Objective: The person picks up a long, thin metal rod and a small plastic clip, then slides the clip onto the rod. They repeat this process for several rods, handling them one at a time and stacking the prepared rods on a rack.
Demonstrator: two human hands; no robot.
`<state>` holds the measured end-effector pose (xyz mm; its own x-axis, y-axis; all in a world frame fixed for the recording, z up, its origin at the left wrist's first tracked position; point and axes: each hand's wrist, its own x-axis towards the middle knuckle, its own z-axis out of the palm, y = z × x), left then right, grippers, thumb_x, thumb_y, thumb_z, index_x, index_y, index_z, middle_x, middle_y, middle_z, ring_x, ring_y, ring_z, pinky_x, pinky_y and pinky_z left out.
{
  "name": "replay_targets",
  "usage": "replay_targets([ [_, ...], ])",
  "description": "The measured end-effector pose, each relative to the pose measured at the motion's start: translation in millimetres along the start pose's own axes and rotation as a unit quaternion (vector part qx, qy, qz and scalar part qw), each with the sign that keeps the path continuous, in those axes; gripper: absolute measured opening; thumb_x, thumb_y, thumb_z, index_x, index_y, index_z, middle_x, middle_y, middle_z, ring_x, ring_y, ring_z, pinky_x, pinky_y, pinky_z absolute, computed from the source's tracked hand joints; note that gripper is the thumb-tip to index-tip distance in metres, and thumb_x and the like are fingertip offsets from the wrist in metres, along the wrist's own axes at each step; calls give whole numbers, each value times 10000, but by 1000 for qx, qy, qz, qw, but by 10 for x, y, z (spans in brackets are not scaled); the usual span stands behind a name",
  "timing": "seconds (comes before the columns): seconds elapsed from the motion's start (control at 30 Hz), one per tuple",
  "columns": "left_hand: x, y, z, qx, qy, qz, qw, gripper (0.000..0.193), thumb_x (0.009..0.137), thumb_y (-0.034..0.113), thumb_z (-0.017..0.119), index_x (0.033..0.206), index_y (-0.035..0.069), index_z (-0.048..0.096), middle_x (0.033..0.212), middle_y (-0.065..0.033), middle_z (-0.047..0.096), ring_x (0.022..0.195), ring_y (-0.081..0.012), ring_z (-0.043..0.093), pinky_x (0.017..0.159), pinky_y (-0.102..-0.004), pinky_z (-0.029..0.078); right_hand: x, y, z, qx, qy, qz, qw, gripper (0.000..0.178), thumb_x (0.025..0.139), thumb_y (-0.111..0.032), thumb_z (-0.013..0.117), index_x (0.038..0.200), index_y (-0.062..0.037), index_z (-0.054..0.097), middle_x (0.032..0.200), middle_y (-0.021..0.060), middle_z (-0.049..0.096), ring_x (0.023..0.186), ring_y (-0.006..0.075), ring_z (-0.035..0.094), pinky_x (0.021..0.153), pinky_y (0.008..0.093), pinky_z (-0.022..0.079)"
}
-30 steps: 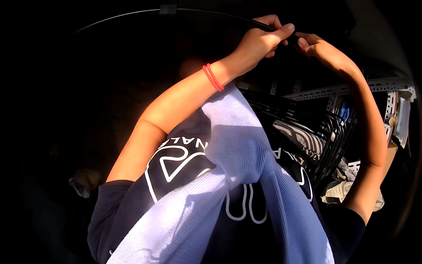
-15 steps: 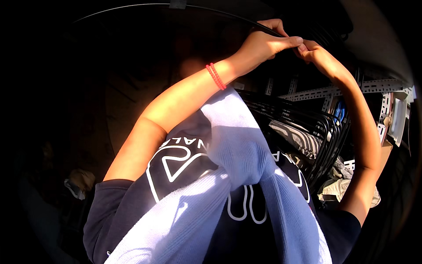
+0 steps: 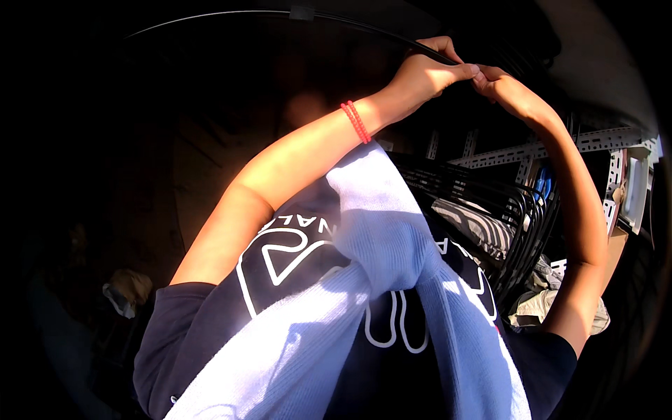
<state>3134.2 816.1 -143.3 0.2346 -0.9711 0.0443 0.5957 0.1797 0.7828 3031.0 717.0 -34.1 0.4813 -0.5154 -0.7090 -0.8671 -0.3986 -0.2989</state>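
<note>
At the top of the view my left hand, with a red beaded bracelet on its wrist, is closed around a thin black rod or cable. The thin piece runs off to the left in a long curve, with a small dark square tab on it. My right hand is closed in a pinch right against the left thumb tip. It seems to grip the end of the same piece, though the fingers hide most of it. Both arms are stretched out far in front of me.
Several bent black tubes or rods lie in a bundle at the right, beside a perforated white metal frame. Striped cloth and pale crumpled material are near them. A pale blue knitted garment is knotted over my dark shirt. Deep shadow covers the left.
The hands and the thin piece appear slightly lower in the view, and my left forearm a little further right. Both hands keep the same closed hold.
</note>
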Motion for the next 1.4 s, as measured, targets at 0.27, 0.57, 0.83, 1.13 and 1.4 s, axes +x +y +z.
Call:
replay_targets([
  [0.27, -118, 164, -103, -25, -30, -81, 996, 227, 871, 273, 522, 835, 49, 537, 612, 12, 460, 403, -5, 279, 377, -164, 211, -174, 234, -78, 38, -7, -66, 997, 442, 854, -361, 501, 1157, -43, 451, 806, 28, 488, 762, 116, 451, 741, 256, 382],
  [0.57, -344, 581, -598, -5, -45, -21, 999, 188, 856, 178, 536, 885, -6, 514, 615, -4, 450, 411, -7, 298, 361, -144, 219, -495, 815, 289, 25, 263, -147, 953, 181, 784, -109, 594, 920, 1, 545, 741, 76, 523, 680, 182, 466, 631, 275, 387],
  [0.83, -814, 1158, -452, 131, -95, 141, 977, 244, 824, 156, 573, 644, 9, 499, 623, -68, 541, 505, -69, 451, 461, -187, 353, -1222, 288, 351, -37, 368, -217, 903, 163, 728, -94, 614, 836, 24, 579, 698, 73, 535, 657, 194, 469, 624, 270, 371],
  [1.13, -1318, 1763, -180, 166, -148, 300, 928, 506, 863, 498, 407, 769, 19, 541, 581, -26, 431, 404, -24, 326, 328, -127, 260, -2053, -104, 454, -42, 399, -269, 876, 191, 797, -102, 576, 913, 50, 588, 718, 32, 500, 644, 93, 442, 566, 209, 327],
  [1.4, -1505, 2293, 30, 151, -155, 353, 910, 591, 806, 587, 446, 819, 9, 570, 565, -25, 388, 404, -46, 284, 326, -147, 217, -2478, -174, 456, -113, 532, -329, 772, 238, 793, -117, 586, 959, 53, 602, 832, 95, 615, 715, 124, 552, 633, 195, 416],
])
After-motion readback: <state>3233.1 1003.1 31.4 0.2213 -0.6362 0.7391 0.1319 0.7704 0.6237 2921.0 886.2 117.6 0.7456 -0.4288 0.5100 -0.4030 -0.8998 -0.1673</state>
